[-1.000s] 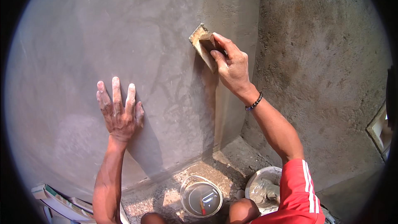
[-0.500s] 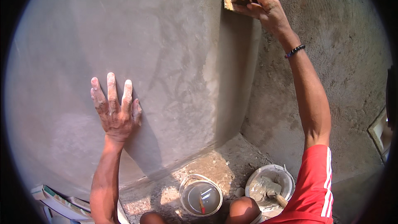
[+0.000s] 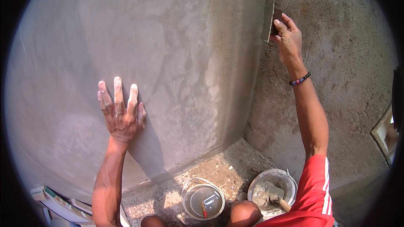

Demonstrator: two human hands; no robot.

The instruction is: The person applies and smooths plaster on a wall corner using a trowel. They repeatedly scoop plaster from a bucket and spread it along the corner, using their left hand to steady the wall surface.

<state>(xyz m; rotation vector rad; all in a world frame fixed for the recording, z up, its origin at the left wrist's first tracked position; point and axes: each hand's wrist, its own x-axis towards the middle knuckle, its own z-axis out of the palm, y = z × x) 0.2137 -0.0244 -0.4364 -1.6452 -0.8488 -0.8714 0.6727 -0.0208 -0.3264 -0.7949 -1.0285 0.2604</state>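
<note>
My left hand (image 3: 123, 115) rests against the smooth grey plastered wall (image 3: 176, 59) with its fingers spread. Up at the right, my right hand (image 3: 288, 38) grips a small plastering float (image 3: 271, 21) by the dark handle on its back. The float is turned edge-on, its thin plate at the corner where the smooth wall meets a rougher wall (image 3: 332, 54). Whether the plate touches either wall I cannot tell. A beaded bracelet (image 3: 300, 78) circles my right wrist.
On the rubble-strewn floor (image 3: 219, 166) stands a clear bucket of water (image 3: 195, 204) with a red-handled brush (image 3: 204, 210). To its right, a white bucket (image 3: 290, 183) holds wet grey mix and a wooden-handled trowel (image 3: 284, 204). Packaging (image 3: 63, 208) lies lower left.
My right hand has moved right and down with the float, off the smooth wall's face to the corner, turning it edge-on. My left hand has shifted slightly right along the wall.
</note>
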